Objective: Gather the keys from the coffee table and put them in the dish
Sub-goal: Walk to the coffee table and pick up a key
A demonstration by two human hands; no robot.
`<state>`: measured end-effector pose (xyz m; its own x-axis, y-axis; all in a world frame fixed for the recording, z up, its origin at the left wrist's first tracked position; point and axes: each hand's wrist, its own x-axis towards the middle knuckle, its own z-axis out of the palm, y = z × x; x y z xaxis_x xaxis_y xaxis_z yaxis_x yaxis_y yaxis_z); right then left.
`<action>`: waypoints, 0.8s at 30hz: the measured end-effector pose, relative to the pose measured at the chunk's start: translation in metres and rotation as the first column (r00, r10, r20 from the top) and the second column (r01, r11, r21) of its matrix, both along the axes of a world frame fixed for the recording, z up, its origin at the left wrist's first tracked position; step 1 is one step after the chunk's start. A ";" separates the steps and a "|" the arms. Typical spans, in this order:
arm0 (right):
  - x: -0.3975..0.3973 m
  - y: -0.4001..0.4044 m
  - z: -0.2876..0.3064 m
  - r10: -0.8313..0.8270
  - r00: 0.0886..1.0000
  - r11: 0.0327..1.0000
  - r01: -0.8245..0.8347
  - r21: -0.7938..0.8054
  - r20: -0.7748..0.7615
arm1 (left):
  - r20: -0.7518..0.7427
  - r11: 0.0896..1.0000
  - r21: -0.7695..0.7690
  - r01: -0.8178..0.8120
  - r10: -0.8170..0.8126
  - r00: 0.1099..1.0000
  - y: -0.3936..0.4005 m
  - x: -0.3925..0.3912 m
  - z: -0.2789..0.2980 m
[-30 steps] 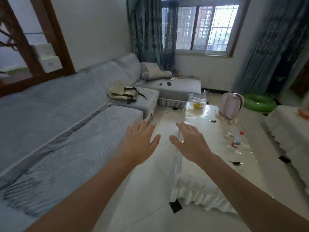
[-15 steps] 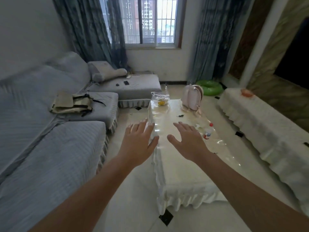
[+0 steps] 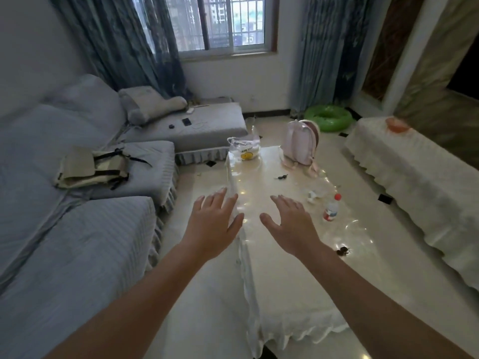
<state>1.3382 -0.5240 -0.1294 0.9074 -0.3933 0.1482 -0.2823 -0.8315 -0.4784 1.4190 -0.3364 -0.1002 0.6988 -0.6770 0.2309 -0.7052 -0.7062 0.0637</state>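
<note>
A long coffee table [image 3: 280, 286] with a white frilled cloth and a shiny clear cover runs away from me. One dark bunch of keys [image 3: 343, 251] lies near its right edge, just right of my right forearm. A second dark key [image 3: 282, 176] lies farther back, in front of a pink backpack. An orange dish [image 3: 398, 125] sits on the white-covered bench at the right. My left hand [image 3: 213, 224] and my right hand [image 3: 290, 224] hover over the table's near half, palms down, fingers spread, holding nothing.
On the table stand a small red-capped bottle [image 3: 331, 210], crumpled white paper [image 3: 312, 197], a clear bag with a yellow smiley [image 3: 244, 150] and the pink backpack [image 3: 299, 142]. A grey sofa [image 3: 77, 229] lines the left. A green swim ring [image 3: 328, 117] lies on the floor.
My view has swung to the right and moved closer, so the table now lies straight ahead and the bench with the dish has come into sight. Both hands stay spread in front of me.
</note>
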 end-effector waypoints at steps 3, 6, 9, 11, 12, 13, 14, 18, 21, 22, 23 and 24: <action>0.034 -0.020 0.001 0.025 1.000 0.999 -0.024 -0.036 0.008 | -0.014 0.999 -0.012 -0.037 0.037 0.999 -0.017 0.032 -0.002; 0.056 -0.042 0.002 0.021 1.000 0.999 -0.020 -0.035 0.004 | -0.023 1.000 -0.019 -0.023 0.023 0.999 -0.039 0.054 -0.004; 0.073 -0.067 0.001 -0.026 1.000 0.999 0.026 -0.033 0.005 | -0.018 0.999 -0.010 0.032 -0.032 0.999 -0.071 0.078 -0.006; 0.080 -0.087 -0.001 -0.073 0.997 0.996 0.073 -0.046 -0.007 | -0.035 0.996 -0.003 0.085 -0.085 0.996 -0.098 0.095 -0.008; 0.083 -0.098 -0.003 -0.098 0.995 0.994 0.097 -0.050 -0.016 | -0.040 0.993 -0.002 0.114 -0.114 0.993 -0.112 0.103 -0.011; 0.086 -0.109 -0.005 -0.127 0.991 0.991 0.126 -0.053 -0.027 | -0.044 0.989 -0.004 0.145 -0.145 0.988 -0.126 0.111 -0.014; 0.089 -0.119 -0.007 -0.159 0.986 0.986 0.157 -0.058 -0.040 | -0.048 0.984 -0.008 0.177 -0.177 0.983 -0.140 0.119 -0.016; 0.106 -0.156 -0.018 -0.294 0.952 0.954 0.288 -0.079 -0.085 | -0.048 0.953 -0.018 0.304 -0.304 0.951 -0.189 0.155 -0.031; 0.119 -0.175 -0.023 -0.400 0.910 0.916 0.394 -0.069 -0.110 | -0.093 0.923 -0.039 0.382 -0.384 0.919 -0.222 0.186 -0.043; 0.123 -0.179 -0.025 -0.426 0.896 0.905 0.421 -0.066 -0.123 | -0.104 0.913 -0.042 0.405 -0.407 0.907 -0.233 0.195 -0.047; 0.126 -0.183 -0.027 -0.459 0.878 0.888 0.455 -0.067 -0.136 | -0.117 0.900 -0.044 0.435 -0.437 0.892 -0.245 0.205 -0.052; 0.127 -0.187 -0.030 -0.496 0.857 0.868 0.492 -0.066 -0.142 | -0.128 0.884 -0.047 0.465 -0.467 0.875 -0.258 0.213 -0.056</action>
<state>1.4650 -0.7114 -0.1589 0.6070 -0.7935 0.0440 -0.7252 -0.5758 -0.3775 1.6321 -0.5942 -0.1562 0.3281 -0.9290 0.1711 -0.9366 -0.2963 0.1871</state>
